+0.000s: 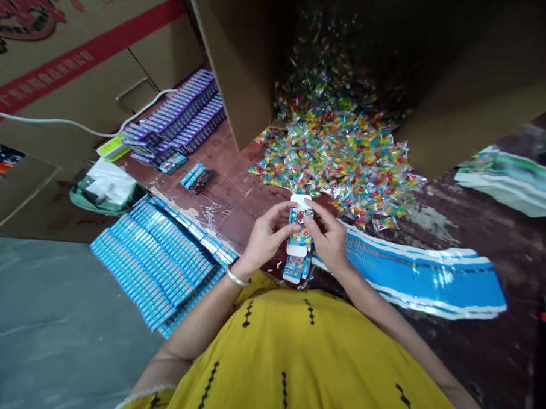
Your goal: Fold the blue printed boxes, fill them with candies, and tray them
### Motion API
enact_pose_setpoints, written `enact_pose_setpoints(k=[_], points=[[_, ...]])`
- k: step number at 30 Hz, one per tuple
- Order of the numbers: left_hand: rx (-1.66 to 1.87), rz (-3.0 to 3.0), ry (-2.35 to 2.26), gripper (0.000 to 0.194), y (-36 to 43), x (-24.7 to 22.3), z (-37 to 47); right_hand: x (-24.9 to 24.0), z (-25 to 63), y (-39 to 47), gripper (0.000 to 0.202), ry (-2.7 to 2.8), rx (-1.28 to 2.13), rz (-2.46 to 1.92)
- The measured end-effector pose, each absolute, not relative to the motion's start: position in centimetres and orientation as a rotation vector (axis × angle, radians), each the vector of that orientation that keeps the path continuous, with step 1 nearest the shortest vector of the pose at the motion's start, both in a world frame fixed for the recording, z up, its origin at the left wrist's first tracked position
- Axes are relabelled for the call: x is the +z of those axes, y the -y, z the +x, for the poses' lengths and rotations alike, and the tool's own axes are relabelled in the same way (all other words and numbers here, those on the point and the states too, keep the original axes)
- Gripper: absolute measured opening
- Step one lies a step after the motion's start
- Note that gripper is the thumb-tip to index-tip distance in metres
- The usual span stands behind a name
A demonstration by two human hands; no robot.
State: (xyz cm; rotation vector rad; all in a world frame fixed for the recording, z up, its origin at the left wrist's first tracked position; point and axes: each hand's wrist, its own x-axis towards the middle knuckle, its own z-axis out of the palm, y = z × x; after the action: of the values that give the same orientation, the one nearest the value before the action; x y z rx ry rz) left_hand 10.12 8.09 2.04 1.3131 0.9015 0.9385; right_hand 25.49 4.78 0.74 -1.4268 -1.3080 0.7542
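Note:
Between my two hands is a small printed blue candy box (300, 231) with white flaps showing at its top and bottom ends. My left hand (268, 233) grips its left side, thumb on the front face. On the other side my right hand (329, 234) holds it with fingers near the top flap. Just below, close to my body, lies another small blue box (294, 269), partly covered by the held one. Beyond my hands spreads a heap of clear packets of colourful candy (334, 153), spilling out of a large cardboard carton (243, 52).
Rows of blue boxes (153, 253) stand at the left, with purple boxes (181, 116) behind them. Fanned flat blue cartons (428, 274) lie at the right. A green-rimmed basket (87, 205) and a white cable (54, 121) are by the left carton. Green-white sheets (513, 185) lie far right.

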Motion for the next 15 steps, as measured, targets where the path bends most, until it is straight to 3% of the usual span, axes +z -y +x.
enact_pose_setpoints(k=[12,15], points=[[0.955,1.245,-0.883,0.036,-8.1,1.7,10.4,1.8,26.0,-6.6,0.012,1.321,0.784,-1.322],[1.048,1.185,-0.872,0.040,-8.1,1.7,10.6,2.0,25.5,-6.7,0.020,1.181,0.842,-1.272]])
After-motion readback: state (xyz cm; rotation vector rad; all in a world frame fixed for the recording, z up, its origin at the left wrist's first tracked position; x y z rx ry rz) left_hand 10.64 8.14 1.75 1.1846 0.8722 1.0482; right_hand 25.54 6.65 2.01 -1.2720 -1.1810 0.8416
